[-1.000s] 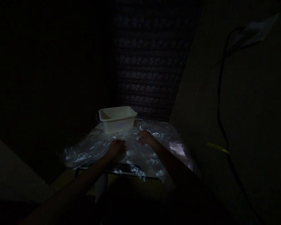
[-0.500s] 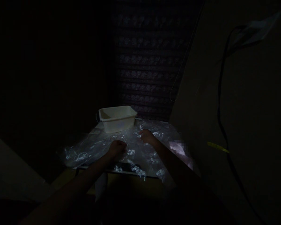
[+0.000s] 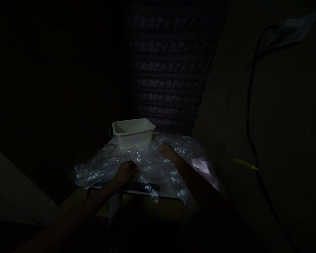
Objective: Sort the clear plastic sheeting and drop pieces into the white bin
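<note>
On the table (image 3: 165,195) ahead, a wide sheet of clear, crinkled plastic film (image 3: 89,174) spreads from left to right, its loose folds catching what little light there is. The left hand (image 3: 125,171) is over the near middle of the film, fingers curled inward to a narrow grip; whether a fold is pinched between them is too dark to tell. The right hand (image 3: 167,151) is farther in and to the right, its fingers bent and slightly parted, close to the film; whether they hold any of it, I cannot tell. The hands are well apart with the palms turned inward, an arrangement that probably suits film so light and slack, since each can reach a different part.

At the far left of the table, a cream-coloured rectangular plastic tub (image 3: 134,140) stands upright, open side up. It sits beyond both hands, which likely leaves them room over the nearer film. A long, dark, flat object (image 3: 140,186) lies along the near edge, just beside the left hand; what it is, the gloom hides. A dark curtain with pale patterned bands (image 3: 158,84) hangs behind, and on the right a black cable (image 3: 249,105) with a yellow tag (image 3: 244,163) runs down the wall.
</note>
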Action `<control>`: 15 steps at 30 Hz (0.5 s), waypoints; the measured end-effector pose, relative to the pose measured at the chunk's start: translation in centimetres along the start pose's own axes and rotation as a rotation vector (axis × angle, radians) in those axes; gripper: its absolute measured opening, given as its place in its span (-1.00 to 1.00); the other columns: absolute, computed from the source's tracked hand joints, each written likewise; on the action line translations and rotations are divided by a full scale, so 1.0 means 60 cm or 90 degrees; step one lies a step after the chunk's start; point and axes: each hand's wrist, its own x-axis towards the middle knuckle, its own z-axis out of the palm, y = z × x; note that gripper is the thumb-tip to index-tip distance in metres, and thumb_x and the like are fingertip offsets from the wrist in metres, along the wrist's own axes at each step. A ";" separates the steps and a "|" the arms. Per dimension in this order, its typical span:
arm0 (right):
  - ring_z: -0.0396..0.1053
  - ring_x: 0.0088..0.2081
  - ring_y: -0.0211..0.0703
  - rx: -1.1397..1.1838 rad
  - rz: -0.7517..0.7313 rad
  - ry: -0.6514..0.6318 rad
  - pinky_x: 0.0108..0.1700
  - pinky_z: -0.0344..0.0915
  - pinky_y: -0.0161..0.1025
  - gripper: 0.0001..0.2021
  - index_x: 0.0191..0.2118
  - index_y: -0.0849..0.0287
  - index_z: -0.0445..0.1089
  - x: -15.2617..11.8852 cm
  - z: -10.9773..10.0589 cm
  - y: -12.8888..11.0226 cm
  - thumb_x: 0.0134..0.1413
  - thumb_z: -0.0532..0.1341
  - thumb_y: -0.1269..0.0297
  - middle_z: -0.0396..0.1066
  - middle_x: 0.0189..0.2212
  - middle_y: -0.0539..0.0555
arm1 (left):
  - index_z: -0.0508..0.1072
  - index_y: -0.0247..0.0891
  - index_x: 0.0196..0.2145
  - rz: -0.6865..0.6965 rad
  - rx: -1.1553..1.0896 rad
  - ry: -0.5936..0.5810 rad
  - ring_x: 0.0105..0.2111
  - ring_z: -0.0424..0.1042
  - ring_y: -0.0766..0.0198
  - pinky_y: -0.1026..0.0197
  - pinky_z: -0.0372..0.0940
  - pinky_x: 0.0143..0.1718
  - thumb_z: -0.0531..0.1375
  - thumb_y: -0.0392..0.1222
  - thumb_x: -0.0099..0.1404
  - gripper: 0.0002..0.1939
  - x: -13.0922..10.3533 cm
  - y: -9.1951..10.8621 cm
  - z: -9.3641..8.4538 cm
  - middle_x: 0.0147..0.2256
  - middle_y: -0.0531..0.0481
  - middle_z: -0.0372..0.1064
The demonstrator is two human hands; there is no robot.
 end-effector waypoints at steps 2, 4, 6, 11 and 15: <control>0.06 -0.76 -0.43 -0.039 -0.004 -0.022 -0.68 0.01 -0.46 -0.77 -0.46 0.27 0.26 0.001 -0.003 -0.002 -0.42 0.08 0.58 0.14 -0.81 -0.13 | 0.32 -0.36 -0.52 0.033 0.041 0.029 -0.50 0.29 0.31 0.34 0.12 -0.51 -0.01 -0.33 -0.08 -0.85 -0.005 -0.005 -0.006 -0.53 -0.06 0.31; 0.12 -0.72 -0.39 -0.100 -0.015 -0.048 -0.65 0.02 -0.45 -0.86 -0.56 0.28 0.28 0.000 -0.009 -0.006 -0.44 0.10 0.55 0.16 -0.81 -0.09 | 0.31 -0.37 -0.51 0.076 0.078 0.047 -0.49 0.28 0.30 0.33 0.11 -0.50 -0.03 -0.32 -0.07 -0.84 -0.008 -0.011 -0.007 -0.51 -0.09 0.31; 0.21 -0.62 -0.31 -0.213 -0.046 -0.018 -0.60 0.05 -0.43 -0.93 -0.61 0.28 0.30 -0.003 -0.016 -0.013 -0.41 0.11 0.48 0.24 -0.74 0.00 | 0.30 -0.36 -0.51 0.111 0.104 0.056 -0.49 0.27 0.30 0.33 0.11 -0.49 -0.05 -0.34 -0.06 -0.83 -0.009 -0.017 -0.004 -0.51 -0.09 0.30; 0.27 -0.39 -0.22 -0.433 -0.188 0.094 -0.45 0.08 -0.39 -0.82 -0.49 0.23 0.33 -0.011 -0.006 -0.041 -0.21 0.00 0.32 0.34 -0.45 0.11 | 0.28 -0.36 -0.46 0.149 0.139 0.071 -0.46 0.26 0.32 0.34 0.11 -0.45 -0.08 -0.38 -0.06 -0.80 -0.008 -0.022 0.004 -0.46 -0.09 0.27; 0.27 -0.36 -0.24 -0.470 -0.252 -0.031 -0.40 0.09 -0.39 -0.72 -0.41 0.23 0.32 -0.005 0.023 -0.051 -0.11 -0.10 0.27 0.34 -0.38 0.11 | 0.27 -0.36 -0.45 0.157 0.171 0.055 -0.44 0.26 0.31 0.34 0.11 -0.42 -0.09 -0.39 -0.03 -0.81 -0.012 -0.018 0.002 -0.45 -0.10 0.25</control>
